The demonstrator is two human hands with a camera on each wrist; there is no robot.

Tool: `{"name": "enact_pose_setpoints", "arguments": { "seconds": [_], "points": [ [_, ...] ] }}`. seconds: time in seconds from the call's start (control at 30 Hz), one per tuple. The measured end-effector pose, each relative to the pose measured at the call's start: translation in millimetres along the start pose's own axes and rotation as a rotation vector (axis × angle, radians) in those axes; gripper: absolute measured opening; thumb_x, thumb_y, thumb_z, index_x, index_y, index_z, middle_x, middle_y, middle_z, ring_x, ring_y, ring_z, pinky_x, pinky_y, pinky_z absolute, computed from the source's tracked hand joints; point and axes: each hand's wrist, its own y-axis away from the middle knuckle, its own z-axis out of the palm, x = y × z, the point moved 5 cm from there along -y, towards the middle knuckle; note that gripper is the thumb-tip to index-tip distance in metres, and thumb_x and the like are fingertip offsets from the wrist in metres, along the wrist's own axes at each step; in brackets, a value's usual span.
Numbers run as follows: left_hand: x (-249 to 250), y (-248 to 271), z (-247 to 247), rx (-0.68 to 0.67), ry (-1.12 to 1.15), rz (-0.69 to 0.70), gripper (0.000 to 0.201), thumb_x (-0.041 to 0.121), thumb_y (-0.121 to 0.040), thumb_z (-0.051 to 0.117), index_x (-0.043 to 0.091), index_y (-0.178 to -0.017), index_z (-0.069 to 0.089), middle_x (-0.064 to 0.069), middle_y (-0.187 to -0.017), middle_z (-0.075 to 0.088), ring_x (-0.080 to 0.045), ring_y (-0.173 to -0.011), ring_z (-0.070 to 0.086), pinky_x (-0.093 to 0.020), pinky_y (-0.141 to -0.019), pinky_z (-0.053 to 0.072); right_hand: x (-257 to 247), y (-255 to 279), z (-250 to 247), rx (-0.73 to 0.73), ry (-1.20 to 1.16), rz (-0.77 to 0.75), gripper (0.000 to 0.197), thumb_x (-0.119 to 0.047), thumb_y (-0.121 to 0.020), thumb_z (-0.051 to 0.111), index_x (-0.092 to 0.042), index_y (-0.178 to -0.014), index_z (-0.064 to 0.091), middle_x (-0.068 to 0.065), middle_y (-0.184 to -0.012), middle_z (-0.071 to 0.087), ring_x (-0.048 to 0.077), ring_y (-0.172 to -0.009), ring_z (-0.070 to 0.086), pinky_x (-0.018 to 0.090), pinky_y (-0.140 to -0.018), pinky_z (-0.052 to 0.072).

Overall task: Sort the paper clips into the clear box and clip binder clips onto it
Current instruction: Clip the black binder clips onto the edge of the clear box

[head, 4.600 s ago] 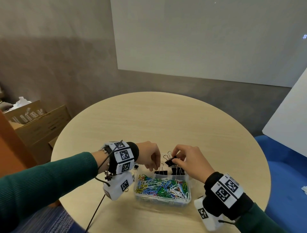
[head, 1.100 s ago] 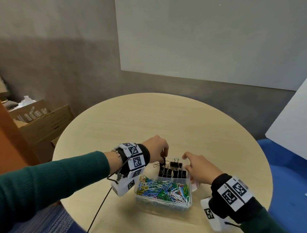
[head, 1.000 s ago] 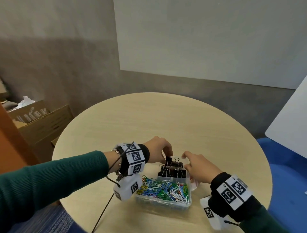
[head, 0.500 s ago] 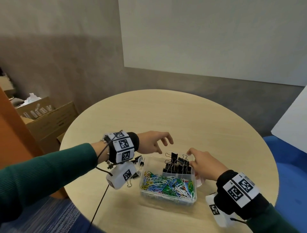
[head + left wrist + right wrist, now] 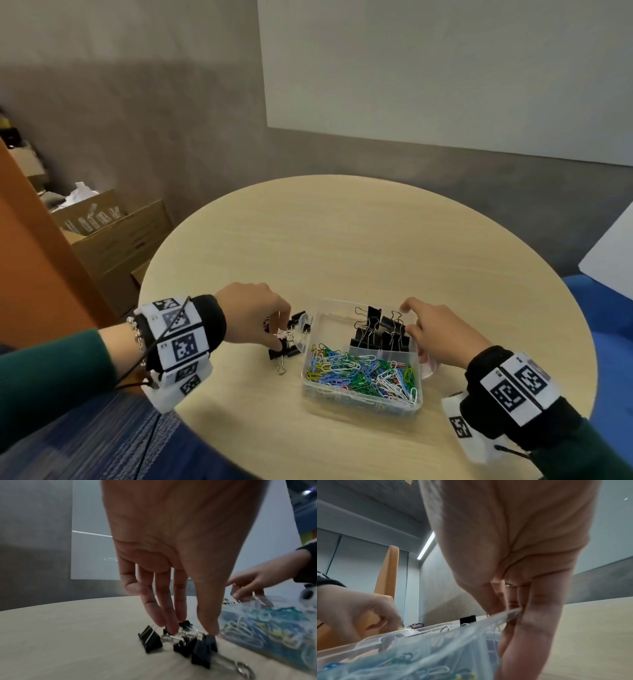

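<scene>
A clear box sits on the round table near me. Coloured paper clips fill its front compartment. Several black binder clips stand clipped on its inner divider. Just left of the box, loose black binder clips lie on the table. My left hand reaches down onto them and pinches one clip's wire handles between thumb and fingers. My right hand holds the box's right wall, thumb inside and fingers outside.
The pale round table stretches away beyond the box. Cardboard boxes and an orange panel stand at the left beside the table. A blue seat and a white board are at the right.
My left hand has left the clips on the box's divider and moved left and down to the loose clips on the table. The right hand stays at the box's right side.
</scene>
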Motion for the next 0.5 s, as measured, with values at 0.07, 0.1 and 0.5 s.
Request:
{"name": "enact_pose_setpoints", "arguments": {
  "seconds": [0.07, 0.1, 0.5],
  "points": [
    [1.6, -1.2, 9.9, -0.002, -0.009, -0.003, 0.040, 0.055, -0.078, 0.066, 0.029, -0.108, 0.059, 0.014, -0.102, 0.067, -0.010, -0.086, 0.058, -0.027, -0.068, 0.045, -0.5, 0.8, 0.3, 0.000, -0.007, -0.003, 0.031, -0.016, -0.100, 0.041, -0.016, -0.131, 0.043, 0.007, -0.089, 0.060, 0.015, -0.063, 0.064, 0.025, -0.064, 0.052],
    [2.6, -1.9, 13.3, -0.003, -0.013, -0.001, 0.044, 0.056, -0.078, 0.067, 0.030, -0.112, 0.058, 0.014, -0.104, 0.066, -0.011, -0.088, 0.058, -0.027, -0.067, 0.044, -0.5, 1.2, 0.3, -0.001, -0.012, -0.003, 0.031, -0.016, -0.100, 0.041, -0.016, -0.131, 0.042, 0.007, -0.089, 0.060, 0.013, -0.061, 0.064, 0.023, -0.062, 0.051],
    [6.7, -2.9, 23.5, 0.022, 0.121, 0.049, 0.027, 0.032, -0.080, 0.073, 0.019, -0.102, 0.062, 0.000, -0.101, 0.063, -0.009, -0.077, 0.047, -0.025, -0.069, 0.041, 1.6, -0.5, 2.9, -0.005, -0.026, -0.008, 0.031, -0.017, -0.100, 0.041, -0.017, -0.131, 0.042, 0.002, -0.078, 0.062, 0.007, -0.055, 0.063, 0.015, -0.052, 0.044]
  ]
}}
